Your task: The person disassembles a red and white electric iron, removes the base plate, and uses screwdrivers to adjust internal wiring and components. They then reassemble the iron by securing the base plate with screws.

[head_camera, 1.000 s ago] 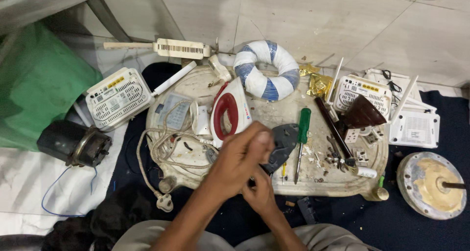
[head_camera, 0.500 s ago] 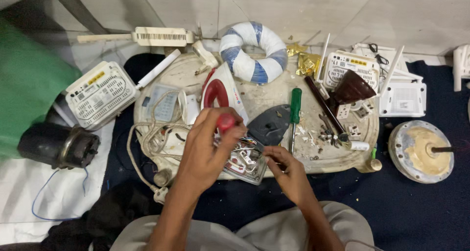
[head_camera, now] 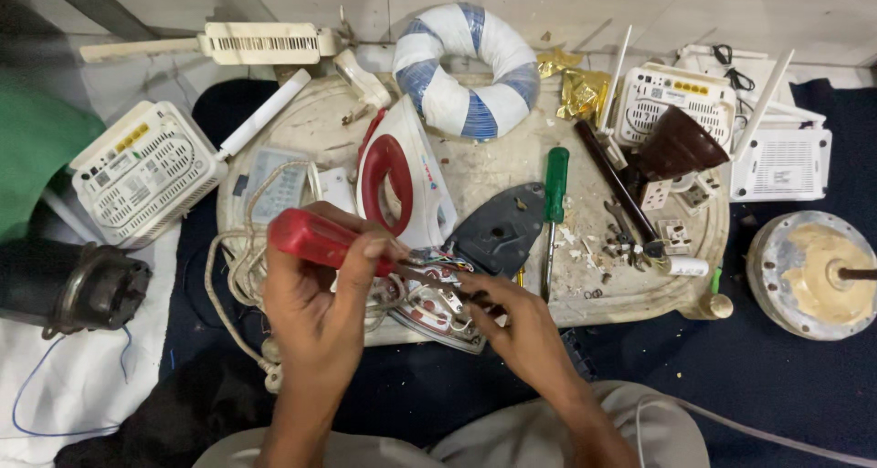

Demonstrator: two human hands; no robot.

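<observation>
left hand (head_camera: pixel 315 290) clamped on red screwdriver (head_camera: pixel 320 241) | right hand (head_camera: pixel 516 326) pinching, maybe, iron base (head_camera: pixel 438 308) (opened)

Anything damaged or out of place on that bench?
Yes. The clothes iron is taken apart: its grey soleplate lies loose beside it, with coloured wires exposed. White chips and small screws litter the round board near the green screwdriver.

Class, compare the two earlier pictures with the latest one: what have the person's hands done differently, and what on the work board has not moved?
The left hand has taken up a red-handled screwdriver, its shaft angled down to the opened iron base with coloured wires. The right hand has shifted onto that base, fingers at the tip. The white-and-red iron shell, the green-handled screwdriver and the dark grey soleplate lie as before.
</observation>
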